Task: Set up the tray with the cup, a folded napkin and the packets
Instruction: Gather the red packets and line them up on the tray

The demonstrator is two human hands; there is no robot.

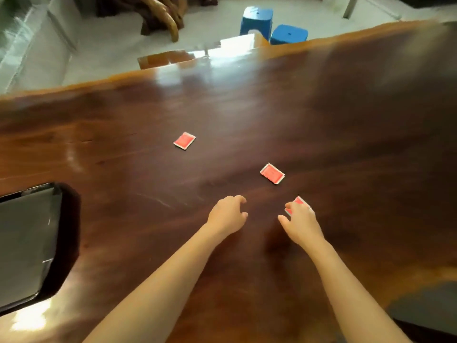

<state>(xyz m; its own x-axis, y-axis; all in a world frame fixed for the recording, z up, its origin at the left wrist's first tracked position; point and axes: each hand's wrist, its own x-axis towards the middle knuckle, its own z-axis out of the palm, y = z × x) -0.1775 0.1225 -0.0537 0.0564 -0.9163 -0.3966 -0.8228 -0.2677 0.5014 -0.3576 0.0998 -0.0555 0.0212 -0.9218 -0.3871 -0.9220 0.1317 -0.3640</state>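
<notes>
- Head view: right hand point(300, 224) sits over the nearest red packet point(298, 201) on the wooden table point(148, 206). Its fingertips cover most of the packet and the thumb is spread off to the left. Cannot tell whether the packet is pinched or only touched.
- Only the nearest packet's far corner shows past the fingers, so its long axis is not readable.
- Left hand point(228, 215) hovers just beside the right, fingers loosely curled, holding nothing.
- Middle packet point(272, 173) lies flat, just beyond both hands and slightly nearer the right. Its long axis runs far-left to near-right.
- Far packet point(184, 140) lies flat, well apart and up-left, turned corner-on. The left hand is nearer to it.
- Tray point(70, 231) is at the left table edge, well apart from all three packets; the part of it in view is bare.
- Cup and napkin are not in view.
- Judgement: the packet carry goes leftward across the body, and the left hand has the shorter path to the tray.
</notes>
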